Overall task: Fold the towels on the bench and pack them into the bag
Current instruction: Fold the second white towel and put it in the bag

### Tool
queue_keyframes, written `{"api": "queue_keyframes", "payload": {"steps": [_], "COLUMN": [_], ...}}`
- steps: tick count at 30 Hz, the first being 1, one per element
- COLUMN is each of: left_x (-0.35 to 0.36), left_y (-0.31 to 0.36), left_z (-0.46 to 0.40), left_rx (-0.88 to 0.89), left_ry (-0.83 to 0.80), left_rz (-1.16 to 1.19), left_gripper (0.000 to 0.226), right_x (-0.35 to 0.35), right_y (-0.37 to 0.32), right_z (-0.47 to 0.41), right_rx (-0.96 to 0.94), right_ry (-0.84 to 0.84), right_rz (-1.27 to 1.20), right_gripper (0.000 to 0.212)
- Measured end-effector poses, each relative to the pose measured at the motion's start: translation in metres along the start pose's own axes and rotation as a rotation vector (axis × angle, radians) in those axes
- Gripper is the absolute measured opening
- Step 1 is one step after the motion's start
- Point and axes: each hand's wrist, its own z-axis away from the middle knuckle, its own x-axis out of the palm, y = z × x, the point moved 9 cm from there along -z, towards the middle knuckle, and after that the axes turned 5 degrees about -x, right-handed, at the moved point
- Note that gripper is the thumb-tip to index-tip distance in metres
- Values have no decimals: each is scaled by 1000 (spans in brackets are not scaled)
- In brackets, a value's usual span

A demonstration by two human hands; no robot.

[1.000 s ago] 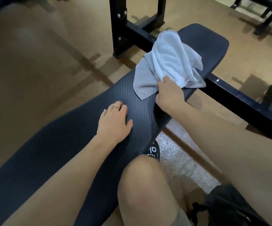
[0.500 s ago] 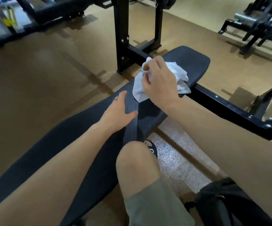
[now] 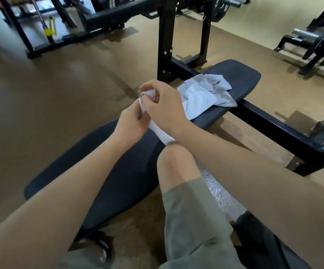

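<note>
Head view, looking down over the person's knees. Both hands now meet above the middle of the padded desk point(image 3: 118, 171). A second ago the left hand point(image 3: 132, 123) lay flat on the desk and the right hand point(image 3: 163, 111) pinched the towel heap; since then the right hand has pulled a white towel point(image 3: 162, 135) free and the left has risen to join it. Each hand's fingers are curled round the towel's upper edge, and its lower end hangs down to the knee. The remaining towels point(image 3: 206, 94), grey and white, lie crumpled at the desk's far end, toward 1 o'clock from the hands. A dark bag point(image 3: 264, 239) sits on the floor at 5 o'clock. Folding of the first towel looks about to start; nothing appears packed yet.
</note>
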Motion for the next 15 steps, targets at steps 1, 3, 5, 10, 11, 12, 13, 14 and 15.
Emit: {"api": "queue_keyframes", "payload": {"steps": [1,3,5,10,11,12,13,14,15], "left_x": [-11,-30,-48,-84,-89,-94,-98,-102,-105], "left_y": [-4,-10,-12,-20,-22,-24,-25,-26,-26], "left_z": [5,13,17,32,34,36,38,39,40], "left_rx": [-27,-92,-121,-179,-185,-192,-192,-185,-182], "left_ry": [41,90,113,191,206,218,218,216,222], "left_rz": [50,116,159,288,308,322,332,338,344], "left_gripper": [22,26,32,29,24,21,18,17,16], "right_x": [3,10,19,55,62,69,76,84,91], "right_y": [-2,0,10,36,38,39,38,37,37], "right_z": [3,6,8,27,30,33,36,39,42], "right_rx": [9,67,116,225,233,243,251,252,256], "right_ry": [-22,-68,-128,-441,-482,-516,-552,-591,-625], "right_rz": [-17,-60,-29,99,100,99,99,92,84], "right_gripper": [25,29,32,54,56,58,60,62,64]}}
